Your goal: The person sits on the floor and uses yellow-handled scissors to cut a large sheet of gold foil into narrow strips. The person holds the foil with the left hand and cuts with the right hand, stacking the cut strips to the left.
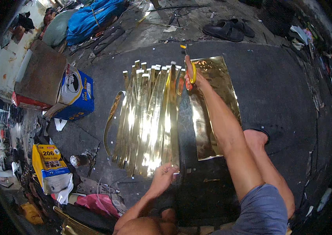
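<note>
A bundle of shiny gold strips (144,117) with white-tipped far ends lies side by side on the dark mat. My left hand (163,180) pinches the near end of one gold strip (172,129) at the bundle's right side. In my right hand (199,78), near the strips' far ends, is a pair of scissors (193,72) with yellow and orange handles, its blades pointing away from me. Under my right forearm lies a wide gold sheet (203,133), partly covered by the arm. One strip curls out at the bundle's left.
A blue-and-white cardboard box (76,94) stands open at the left. Nearer me on that side are a yellow-and-blue pack (50,164) and a small jar (79,160). Dark sandals (228,29) and a blue bundle (93,19) lie at the back.
</note>
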The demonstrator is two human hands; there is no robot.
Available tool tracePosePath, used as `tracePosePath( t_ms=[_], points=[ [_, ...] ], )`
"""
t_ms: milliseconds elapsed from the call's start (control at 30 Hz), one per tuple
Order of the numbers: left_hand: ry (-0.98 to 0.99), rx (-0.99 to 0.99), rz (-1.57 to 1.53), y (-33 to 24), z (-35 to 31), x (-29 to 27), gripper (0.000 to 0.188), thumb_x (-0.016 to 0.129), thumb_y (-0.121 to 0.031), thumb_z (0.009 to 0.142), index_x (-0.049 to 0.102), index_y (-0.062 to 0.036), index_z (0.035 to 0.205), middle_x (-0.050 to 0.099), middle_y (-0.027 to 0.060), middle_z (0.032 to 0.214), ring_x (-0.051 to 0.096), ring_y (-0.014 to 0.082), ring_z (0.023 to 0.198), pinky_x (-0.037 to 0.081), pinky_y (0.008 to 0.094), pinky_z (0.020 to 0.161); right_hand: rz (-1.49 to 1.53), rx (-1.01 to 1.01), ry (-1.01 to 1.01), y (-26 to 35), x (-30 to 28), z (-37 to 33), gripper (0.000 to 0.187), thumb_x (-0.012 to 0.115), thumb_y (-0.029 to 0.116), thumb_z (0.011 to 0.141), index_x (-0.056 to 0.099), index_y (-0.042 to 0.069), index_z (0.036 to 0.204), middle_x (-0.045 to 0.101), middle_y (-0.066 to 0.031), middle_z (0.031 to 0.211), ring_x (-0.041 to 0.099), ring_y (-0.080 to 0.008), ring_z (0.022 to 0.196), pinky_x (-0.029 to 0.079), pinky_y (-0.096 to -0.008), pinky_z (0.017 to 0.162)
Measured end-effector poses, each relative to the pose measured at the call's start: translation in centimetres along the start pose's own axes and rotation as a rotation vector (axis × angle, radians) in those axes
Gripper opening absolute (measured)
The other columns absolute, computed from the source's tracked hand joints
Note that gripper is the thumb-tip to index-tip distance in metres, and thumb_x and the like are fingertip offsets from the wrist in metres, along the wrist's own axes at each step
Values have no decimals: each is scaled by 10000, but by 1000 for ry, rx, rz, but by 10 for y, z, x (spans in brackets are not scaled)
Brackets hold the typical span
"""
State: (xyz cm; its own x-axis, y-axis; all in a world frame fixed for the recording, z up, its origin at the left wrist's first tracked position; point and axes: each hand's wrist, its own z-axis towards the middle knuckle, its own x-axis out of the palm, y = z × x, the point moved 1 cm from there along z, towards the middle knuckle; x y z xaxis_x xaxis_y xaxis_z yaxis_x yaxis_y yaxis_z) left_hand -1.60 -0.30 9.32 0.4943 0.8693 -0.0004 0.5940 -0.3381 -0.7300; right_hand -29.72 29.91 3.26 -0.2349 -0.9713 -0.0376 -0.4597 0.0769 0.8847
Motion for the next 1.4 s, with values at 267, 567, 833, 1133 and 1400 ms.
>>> tracePosePath(
  t_ms=[267, 567, 833, 1133, 1400],
  points=[
    [-305, 513, 518, 22, 60, 20, 529, 682, -145, 782, 452, 18, 1230, 539, 215, 1114, 545, 316, 1040, 431, 400, 902, 141, 48, 14, -61, -31, -109, 849, 281, 875, 726, 489, 61, 603, 439, -49, 446, 478, -178, 349, 442, -308, 379],
    [-130, 48, -74, 36, 131, 89, 497, 683, -151, 790, 484, 76, 1185, 648, 109, 933, 609, 183, 844, 482, 291, 752, 412, 438, 169, -184, -41, -415, 559, 447, 622, 887, 540, 73, 928, 549, -50, 625, 560, -180, 468, 478, -321, 411],
    [-126, 192, 397, 17, 128, 80, 242, 657, -249, 825, 674, -24, 737, 615, 59, 639, 565, 131, 611, 441, 300, 580, 224, 555, 250, -186, 8, -482, 860, 312, 826, 751, 551, 7, 863, 518, -50, 603, 564, -161, 511, 476, -293, 492],
    [-144, 119, 352, 2, 118, 86, 281, 684, -246, 793, 646, -15, 636, 590, 54, 557, 546, 133, 524, 432, 304, 544, 367, 660, 162, -199, 2, -451, 798, 426, 807, 749, 541, 18, 774, 492, -49, 539, 539, -180, 435, 465, -312, 399],
    [-160, 193, 358, 28, 122, 91, 427, 640, -391, 814, 595, 15, 688, 579, 95, 599, 528, 186, 574, 438, 367, 598, 92, 553, 65, -211, -5, -425, 704, 486, 759, 769, 547, 61, 694, 462, -24, 521, 496, -169, 393, 445, -314, 370]
  ],
)
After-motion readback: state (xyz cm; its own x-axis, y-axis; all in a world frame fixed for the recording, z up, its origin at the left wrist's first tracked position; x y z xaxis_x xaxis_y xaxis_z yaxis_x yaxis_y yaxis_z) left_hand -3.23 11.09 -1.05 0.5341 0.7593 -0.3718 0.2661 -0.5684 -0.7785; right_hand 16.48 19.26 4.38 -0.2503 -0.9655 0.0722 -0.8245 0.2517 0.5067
